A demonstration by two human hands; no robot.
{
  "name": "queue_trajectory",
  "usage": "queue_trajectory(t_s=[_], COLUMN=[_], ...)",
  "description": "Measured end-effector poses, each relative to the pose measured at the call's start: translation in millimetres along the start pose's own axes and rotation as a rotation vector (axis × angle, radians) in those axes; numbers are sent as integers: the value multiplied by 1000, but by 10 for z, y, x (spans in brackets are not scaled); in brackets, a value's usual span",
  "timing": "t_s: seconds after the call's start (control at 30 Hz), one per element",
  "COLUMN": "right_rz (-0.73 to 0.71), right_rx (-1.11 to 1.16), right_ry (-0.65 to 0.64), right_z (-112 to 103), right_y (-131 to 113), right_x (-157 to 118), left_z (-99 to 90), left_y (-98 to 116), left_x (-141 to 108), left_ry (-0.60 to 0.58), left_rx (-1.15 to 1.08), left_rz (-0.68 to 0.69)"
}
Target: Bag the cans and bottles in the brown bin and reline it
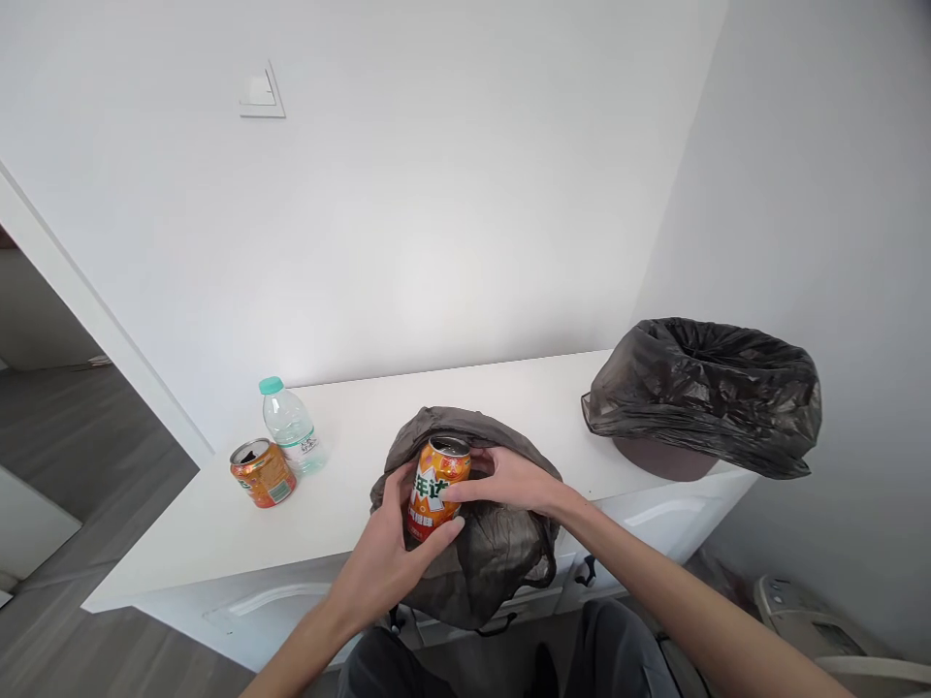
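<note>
Between my two hands is an orange soda can [436,482], its top facing up and slightly tilted. My left hand [397,543] wraps round the can's left and lower side. From the right, my right hand [505,480] grips the same can near its upper part, thumb across the label. Behind and below the can spreads a dark plastic bag [501,562], which hangs over the cabinet's front edge. Another orange can [263,475], opened, stands on the white top to the left, beside a clear plastic bottle [291,427] with a teal cap.
At the right end of the white cabinet [349,407] stands a brown bin [665,459] lined with a black bag [705,388]. A light switch [262,92] is on the wall. A pale appliance [815,620] sits on the floor at lower right.
</note>
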State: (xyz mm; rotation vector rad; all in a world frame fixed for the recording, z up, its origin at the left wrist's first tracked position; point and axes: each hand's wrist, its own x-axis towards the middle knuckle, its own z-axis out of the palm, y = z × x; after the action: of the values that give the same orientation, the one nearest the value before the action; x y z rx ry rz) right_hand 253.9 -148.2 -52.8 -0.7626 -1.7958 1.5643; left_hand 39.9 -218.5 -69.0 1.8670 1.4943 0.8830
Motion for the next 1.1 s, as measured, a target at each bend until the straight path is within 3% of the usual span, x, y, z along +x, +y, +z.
queue_trajectory(t_s=[0.17,0.3,0.37,0.5,0.6,0.67,0.8,0.93,1.1], right_rz=[-94,-99,-83,-39,-36,-31,-27,-16,-21], right_rx=[14,-42,-80,-184,-309,-418,-633,-769,-926], right_ry=[-46,87,170,293,350,381,399,407,410], right_z=[-79,-268,-357,-466,-491,-491,-478,-443,-382], right_y=[-21,126,257,579,808,930,1103,1247,1415], right_x=[-150,-175,-162,-117,-87,-70,-26,16,39], left_z=[56,-67,-191,-547,-847,-1021,-1250,-1362,-1438], left_y=[135,-74,-235,-568,-847,-1026,-1241,-1338,-1516], left_x=[50,-85,-181,-343,-423,-461,-477,-390,-263], left_ry=[-132,-244,-159,198,504,633,691,729,668], left_rx=[-71,-223,-275,-294,-178,-59,155,214,251], left_rz=[-65,-128,-156,-261,-420,-512,-591,-610,-580])
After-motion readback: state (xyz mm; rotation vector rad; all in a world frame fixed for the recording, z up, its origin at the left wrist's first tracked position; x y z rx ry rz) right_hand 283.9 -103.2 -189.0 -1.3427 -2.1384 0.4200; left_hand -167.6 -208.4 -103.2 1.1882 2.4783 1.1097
